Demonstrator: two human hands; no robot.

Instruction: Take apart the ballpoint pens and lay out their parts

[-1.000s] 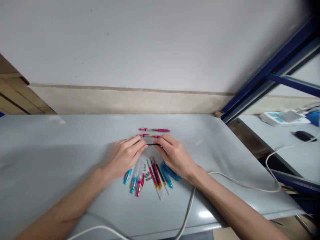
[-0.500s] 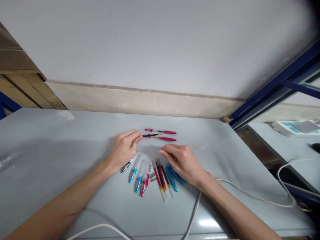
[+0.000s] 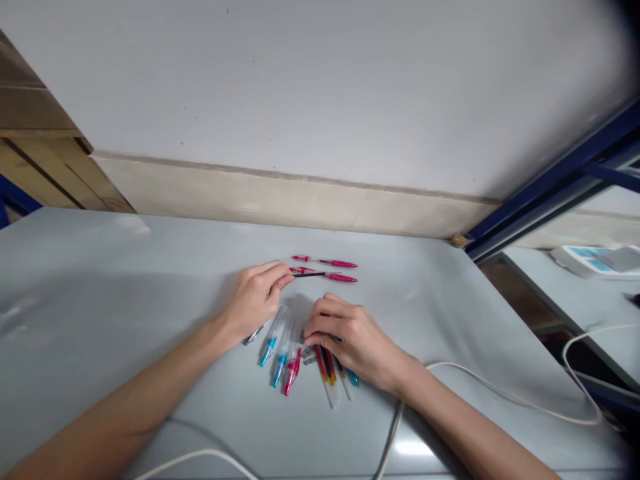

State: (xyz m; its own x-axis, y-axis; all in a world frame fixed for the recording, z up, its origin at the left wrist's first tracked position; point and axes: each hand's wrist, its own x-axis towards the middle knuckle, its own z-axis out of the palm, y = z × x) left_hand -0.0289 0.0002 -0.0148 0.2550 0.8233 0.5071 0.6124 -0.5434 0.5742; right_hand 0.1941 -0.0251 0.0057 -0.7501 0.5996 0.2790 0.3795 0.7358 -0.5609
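My left hand [image 3: 259,297] pinches a black pen refill [image 3: 311,274], whose dark length points right across the lower of two red pens [image 3: 341,278]. My right hand [image 3: 353,333] is lowered over the middle of the pile, fingers curled and fingertips together beside small grey pieces [image 3: 309,355]; whatever they grip is hidden. Beneath it, red and black refills [image 3: 331,377] with yellowish and clear ends are partly covered, as is a blue barrel part [image 3: 354,379]. Clear pen barrels with blue clips [image 3: 269,350], a red-clipped one [image 3: 293,373] and a black-tipped one [image 3: 253,335] lie left of them.
Another red pen [image 3: 325,261] lies at the back of the grey table [image 3: 165,267]. A white cable [image 3: 500,393] runs along the right and front. Beyond the table's back edge stands a wall [image 3: 300,100]; a white device [image 3: 590,260] sits on a surface at right.
My right hand has moved left and down, from above the blue parts onto the small grey pieces and refills. My left hand keeps the black refill; the view has shifted slightly.
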